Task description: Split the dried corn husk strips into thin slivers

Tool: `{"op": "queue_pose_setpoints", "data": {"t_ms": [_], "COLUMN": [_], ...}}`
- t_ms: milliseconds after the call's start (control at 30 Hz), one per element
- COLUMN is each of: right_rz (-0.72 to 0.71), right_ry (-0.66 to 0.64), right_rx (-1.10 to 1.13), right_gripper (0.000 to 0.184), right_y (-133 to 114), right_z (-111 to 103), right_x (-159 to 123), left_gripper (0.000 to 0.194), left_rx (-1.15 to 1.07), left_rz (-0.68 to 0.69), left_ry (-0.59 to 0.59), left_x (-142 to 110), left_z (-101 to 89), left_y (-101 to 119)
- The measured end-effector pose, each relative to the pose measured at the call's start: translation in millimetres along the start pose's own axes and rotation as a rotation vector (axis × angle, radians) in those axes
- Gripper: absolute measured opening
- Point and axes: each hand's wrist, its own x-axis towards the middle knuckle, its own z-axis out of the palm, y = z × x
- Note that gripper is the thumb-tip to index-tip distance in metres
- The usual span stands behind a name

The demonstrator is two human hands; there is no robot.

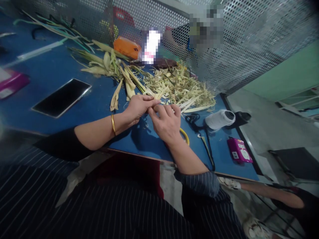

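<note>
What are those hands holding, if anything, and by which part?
The left hand and right hand seem to pinch a pale husk strip by its near end.

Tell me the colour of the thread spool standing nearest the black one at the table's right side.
The spool is white, best seen in the head view.

Pinstriped shirt [119, 209], seemingly navy; gold bangle [113, 125]

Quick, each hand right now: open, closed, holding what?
Left hand: closed, pinching what looks like a pale husk strip.
Right hand: fingers curled at the left's fingertips; grip can't be told.
</note>
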Motion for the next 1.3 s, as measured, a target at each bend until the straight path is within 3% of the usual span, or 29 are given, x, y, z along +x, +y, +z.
{"op": "queue_pose_setpoints", "data": {"t_ms": [233,567,900,1033,1167,1300], "right_rz": [-0.069,0.045,0.21,0.212,0.192,0.276], "right_ry": [-0.141,-0.047,-0.089,-0.072,-0.02,0.052], "right_rx": [-0.018,-0.006,0.199,0.262,0.251,0.145], "right_gripper": [0.028,0.026,0.026,0.022,0.024,0.024], "right_y": [1,-1,-2,-3,-6,-9], "right_z": [6,5,9,12,12,9], "right_x": [0,0,-6,-9,-8,-4], "left_gripper": [0.026,0.024,0.02,0.019,0.017,0.016], "left_rx": [0.006,0.035,-0.032,-0.032,-0.038,-0.041], "left_rz": [-0.102,-0.128,-0.139,-0.131,-0.103,-0.067], "left_ry": [-0.026,-0.164,-0.195,-0.194,-0.168,-0.152], "left_x": [-1,-1,-3,-3,-2,-1], "left_z": [0.3,-5.7,-2.9,-1.3,-2.0,-2.6], "left_y": [1,9,8,7,5,3]}}
